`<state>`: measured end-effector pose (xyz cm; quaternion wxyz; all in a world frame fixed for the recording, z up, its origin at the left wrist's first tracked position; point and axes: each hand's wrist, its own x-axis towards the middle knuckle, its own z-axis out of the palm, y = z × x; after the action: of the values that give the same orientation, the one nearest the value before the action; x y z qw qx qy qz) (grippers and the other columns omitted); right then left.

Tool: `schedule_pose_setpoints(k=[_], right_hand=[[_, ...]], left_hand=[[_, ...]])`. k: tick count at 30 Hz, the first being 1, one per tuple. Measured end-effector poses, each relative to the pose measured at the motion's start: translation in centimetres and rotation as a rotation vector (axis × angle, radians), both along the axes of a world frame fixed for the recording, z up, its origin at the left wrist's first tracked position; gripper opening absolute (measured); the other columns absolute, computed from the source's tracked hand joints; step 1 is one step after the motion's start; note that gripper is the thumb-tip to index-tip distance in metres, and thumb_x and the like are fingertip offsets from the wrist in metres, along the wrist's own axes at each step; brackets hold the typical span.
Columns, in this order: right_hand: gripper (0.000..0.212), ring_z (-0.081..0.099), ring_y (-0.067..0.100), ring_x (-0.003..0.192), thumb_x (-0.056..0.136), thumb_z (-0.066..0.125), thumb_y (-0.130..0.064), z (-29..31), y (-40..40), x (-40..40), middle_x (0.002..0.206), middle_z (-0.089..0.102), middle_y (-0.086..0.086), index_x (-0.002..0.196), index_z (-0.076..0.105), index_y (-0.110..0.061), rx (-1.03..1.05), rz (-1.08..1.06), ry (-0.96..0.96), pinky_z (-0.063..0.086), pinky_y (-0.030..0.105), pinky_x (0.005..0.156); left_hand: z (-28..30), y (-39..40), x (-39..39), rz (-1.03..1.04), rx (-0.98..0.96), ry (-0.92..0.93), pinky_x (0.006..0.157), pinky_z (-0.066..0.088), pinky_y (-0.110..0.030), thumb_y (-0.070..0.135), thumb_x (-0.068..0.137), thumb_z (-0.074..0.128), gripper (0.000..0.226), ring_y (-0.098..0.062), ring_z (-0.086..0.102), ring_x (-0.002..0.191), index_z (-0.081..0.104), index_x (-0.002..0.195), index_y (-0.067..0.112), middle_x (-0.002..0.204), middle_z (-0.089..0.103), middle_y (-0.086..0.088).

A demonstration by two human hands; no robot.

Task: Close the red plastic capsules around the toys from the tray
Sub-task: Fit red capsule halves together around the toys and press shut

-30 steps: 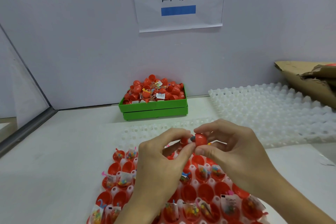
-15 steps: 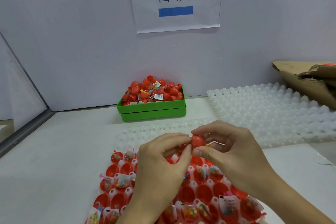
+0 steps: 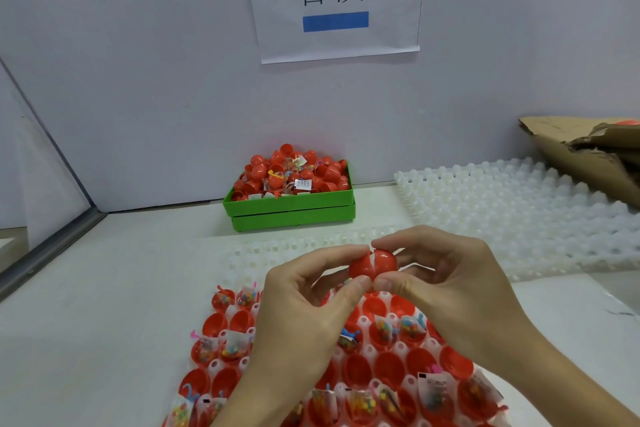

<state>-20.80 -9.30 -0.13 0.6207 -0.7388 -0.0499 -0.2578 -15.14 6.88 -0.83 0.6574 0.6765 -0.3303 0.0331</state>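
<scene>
- Up above the tray (image 3: pixel 367 322), both hands meet around one red capsule (image 3: pixel 374 265), held in the air over the table (image 3: pixel 104 322).
- The left hand (image 3: pixel 304 315) pinches the capsule's left half between thumb and forefinger, its other fingers curled beneath.
- The right hand (image 3: pixel 457 288) pinches the right half the same way, thumb below and forefinger on top.
- A thin pale gap shows between the two halves, so the capsule is not fully closed.
- The white tray lies on the table under the wrists, its pockets filled with open red halves; many hold small bagged toys (image 3: pixel 384 329), others show only red plastic.
- A green box (image 3: pixel 291 215) stands at the wall beyond the hands, heaped with red capsules.
- More white trays (image 3: pixel 519 211) are stacked to the right, with torn cardboard (image 3: pixel 581 156) behind them.
- A paper sign (image 3: pixel 334 0) with two characters and a blue bar hangs on the wall.
</scene>
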Motion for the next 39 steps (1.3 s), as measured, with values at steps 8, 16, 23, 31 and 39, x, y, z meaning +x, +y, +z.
schedule_pose_setpoints(k=[8,16,23,31,39], right_hand=[[0.032,0.074,0.02,0.076,0.061,0.081,-0.021,-0.03,0.25,0.1,0.084,0.077,0.004,0.092,0.077,-0.019,0.033,0.018,0.027,0.061,0.029,0.073],[0.032,0.074,0.022,0.076,0.06,0.082,-0.025,-0.48,0.44,0.22,0.082,0.077,0.004,0.091,0.078,-0.021,0.07,0.016,0.039,0.06,0.028,0.075],[0.032,0.075,0.022,0.078,0.062,0.083,-0.025,-0.51,0.43,0.21,0.084,0.077,0.005,0.093,0.078,-0.023,0.075,0.045,0.022,0.06,0.027,0.075],[0.031,0.074,0.021,0.076,0.06,0.082,-0.024,-0.47,0.24,0.13,0.082,0.076,0.004,0.091,0.077,-0.02,0.054,0.035,0.014,0.061,0.031,0.074],[0.034,0.073,0.02,0.077,0.066,0.087,-0.003,-0.84,0.11,0.44,0.086,0.075,0.001,0.093,0.078,-0.023,-0.036,0.013,0.012,0.06,0.034,0.073]], left_hand=[[-0.39,0.04,0.28,0.056,0.122,-0.249,0.079,0.057,-0.019,0.011,0.087,0.065,0.022,-0.012,0.069,0.098,0.071,0.101,0.026,0.099,0.071,0.011],[-0.46,0.24,0.49,0.145,0.273,-0.499,0.075,0.057,-0.027,0.023,0.089,0.055,0.021,-0.006,0.066,0.089,0.064,0.107,0.028,0.096,0.064,0.015],[-0.44,0.21,0.45,0.128,0.291,-0.48,0.071,0.056,-0.026,0.026,0.091,0.057,0.015,-0.007,0.066,0.086,0.062,0.104,0.032,0.092,0.065,0.016],[-0.75,0.1,0.57,0.126,0.231,-0.376,0.073,0.055,-0.016,0.023,0.091,0.064,0.017,-0.005,0.068,0.093,0.07,0.104,0.032,0.096,0.068,0.019],[-0.75,-0.26,0.22,0.16,0.147,-0.233,0.075,0.057,-0.018,0.006,0.082,0.075,0.027,-0.005,0.07,0.089,0.077,0.093,0.03,0.092,0.072,0.016]])
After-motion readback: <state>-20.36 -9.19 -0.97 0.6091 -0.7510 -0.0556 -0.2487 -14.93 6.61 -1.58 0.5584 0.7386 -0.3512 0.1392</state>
